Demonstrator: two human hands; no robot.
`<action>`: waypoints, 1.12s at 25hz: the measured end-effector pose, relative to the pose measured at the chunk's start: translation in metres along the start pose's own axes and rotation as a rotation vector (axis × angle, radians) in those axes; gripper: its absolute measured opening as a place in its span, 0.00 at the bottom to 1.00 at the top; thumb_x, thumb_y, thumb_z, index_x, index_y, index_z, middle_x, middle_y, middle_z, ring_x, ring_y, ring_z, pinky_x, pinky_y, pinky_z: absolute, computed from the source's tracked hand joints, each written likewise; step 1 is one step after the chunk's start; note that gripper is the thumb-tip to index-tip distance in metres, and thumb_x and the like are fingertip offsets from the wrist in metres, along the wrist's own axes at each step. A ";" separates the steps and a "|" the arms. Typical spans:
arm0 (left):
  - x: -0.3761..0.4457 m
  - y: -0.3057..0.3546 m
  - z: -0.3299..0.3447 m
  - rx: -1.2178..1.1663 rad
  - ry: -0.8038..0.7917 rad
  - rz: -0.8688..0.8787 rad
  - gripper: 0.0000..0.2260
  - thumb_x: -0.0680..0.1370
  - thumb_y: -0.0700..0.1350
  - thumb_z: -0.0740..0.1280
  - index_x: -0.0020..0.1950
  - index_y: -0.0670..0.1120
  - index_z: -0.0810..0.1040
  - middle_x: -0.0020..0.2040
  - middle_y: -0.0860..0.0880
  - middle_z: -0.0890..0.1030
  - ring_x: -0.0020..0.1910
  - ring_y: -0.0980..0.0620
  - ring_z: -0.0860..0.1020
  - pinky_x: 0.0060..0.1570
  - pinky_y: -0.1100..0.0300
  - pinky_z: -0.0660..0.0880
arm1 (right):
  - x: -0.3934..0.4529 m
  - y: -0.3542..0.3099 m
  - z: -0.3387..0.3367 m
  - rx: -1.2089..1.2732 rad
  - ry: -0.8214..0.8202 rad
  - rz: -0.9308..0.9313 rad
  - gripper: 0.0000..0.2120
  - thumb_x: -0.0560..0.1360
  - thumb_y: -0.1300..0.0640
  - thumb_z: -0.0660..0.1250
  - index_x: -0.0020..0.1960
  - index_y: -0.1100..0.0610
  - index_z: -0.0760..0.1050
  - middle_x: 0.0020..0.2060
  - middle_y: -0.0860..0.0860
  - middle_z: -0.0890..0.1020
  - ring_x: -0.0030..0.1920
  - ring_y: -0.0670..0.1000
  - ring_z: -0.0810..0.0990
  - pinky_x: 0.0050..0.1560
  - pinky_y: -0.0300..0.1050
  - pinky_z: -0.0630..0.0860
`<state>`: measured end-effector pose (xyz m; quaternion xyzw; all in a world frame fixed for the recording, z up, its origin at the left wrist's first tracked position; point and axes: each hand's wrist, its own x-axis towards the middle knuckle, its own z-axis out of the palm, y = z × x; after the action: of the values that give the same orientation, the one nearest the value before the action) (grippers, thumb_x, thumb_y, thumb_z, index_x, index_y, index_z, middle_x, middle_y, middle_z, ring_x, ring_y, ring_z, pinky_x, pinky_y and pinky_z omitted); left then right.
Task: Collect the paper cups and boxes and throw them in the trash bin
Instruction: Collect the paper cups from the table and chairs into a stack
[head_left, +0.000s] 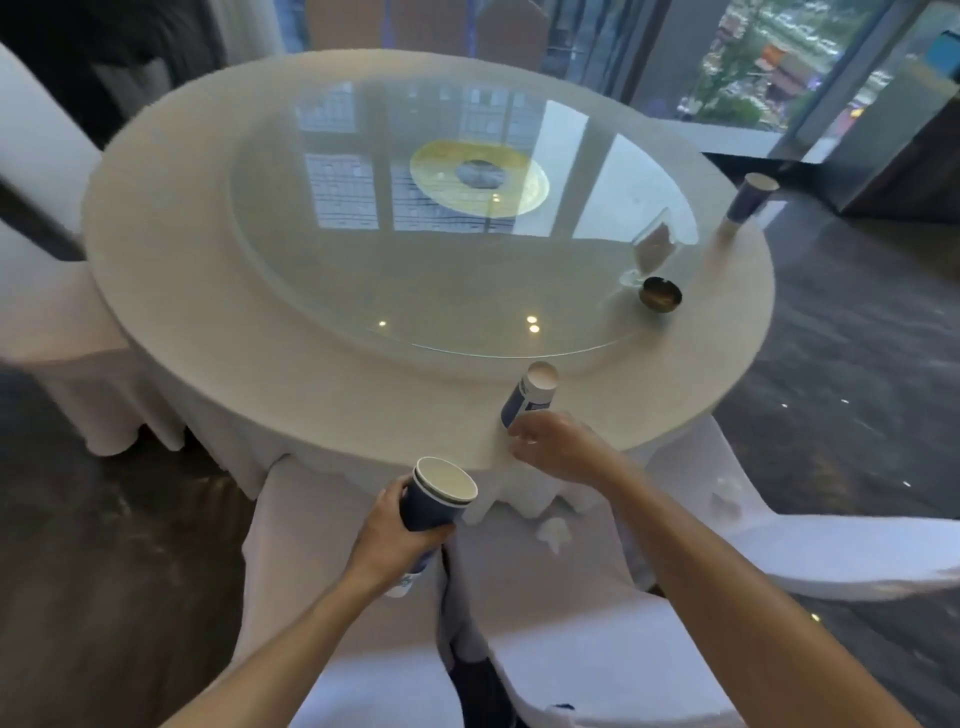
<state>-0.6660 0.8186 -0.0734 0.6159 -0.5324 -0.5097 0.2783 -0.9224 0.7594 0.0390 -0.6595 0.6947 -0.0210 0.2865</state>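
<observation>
My left hand (395, 530) grips a stack of dark blue paper cups (436, 496), white inside, held over a chair in front of the round table (260, 374). A blue and white paper cup (530, 396) stands near the table's front edge. My right hand (550, 447) is at its base, fingers curled around it; the grip is partly hidden. A third blue paper cup (748, 200) stands at the far right edge of the table.
A glass turntable (395, 280) covers the table's middle, with a drinking glass (652, 249) and a small dark bowl (660, 296) on its right side. White-covered chairs (571, 649) stand in front of me, to the right and to the left. Windows lie behind.
</observation>
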 end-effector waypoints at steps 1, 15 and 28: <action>-0.006 0.003 0.014 -0.013 0.031 -0.026 0.32 0.61 0.52 0.84 0.63 0.53 0.78 0.56 0.52 0.85 0.55 0.51 0.84 0.52 0.49 0.82 | 0.006 0.010 -0.003 -0.007 -0.022 -0.034 0.13 0.79 0.49 0.68 0.62 0.50 0.82 0.53 0.46 0.77 0.51 0.50 0.76 0.52 0.41 0.68; -0.069 0.051 0.095 -0.085 0.229 -0.172 0.27 0.67 0.45 0.84 0.57 0.61 0.73 0.58 0.60 0.80 0.57 0.60 0.80 0.43 0.67 0.81 | 0.117 0.069 -0.016 -0.939 -0.007 -0.348 0.42 0.79 0.52 0.69 0.84 0.46 0.49 0.84 0.57 0.39 0.83 0.65 0.38 0.77 0.75 0.49; 0.027 0.112 0.097 -0.341 0.376 -0.065 0.33 0.68 0.45 0.84 0.69 0.43 0.75 0.62 0.46 0.84 0.58 0.48 0.83 0.48 0.62 0.81 | 0.056 0.172 -0.009 0.135 0.100 0.100 0.27 0.70 0.53 0.74 0.67 0.54 0.72 0.56 0.54 0.75 0.56 0.57 0.74 0.53 0.50 0.76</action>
<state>-0.7996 0.7816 -0.0147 0.6606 -0.3577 -0.4774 0.4557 -1.0804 0.7268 -0.0439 -0.6013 0.7372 -0.0865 0.2959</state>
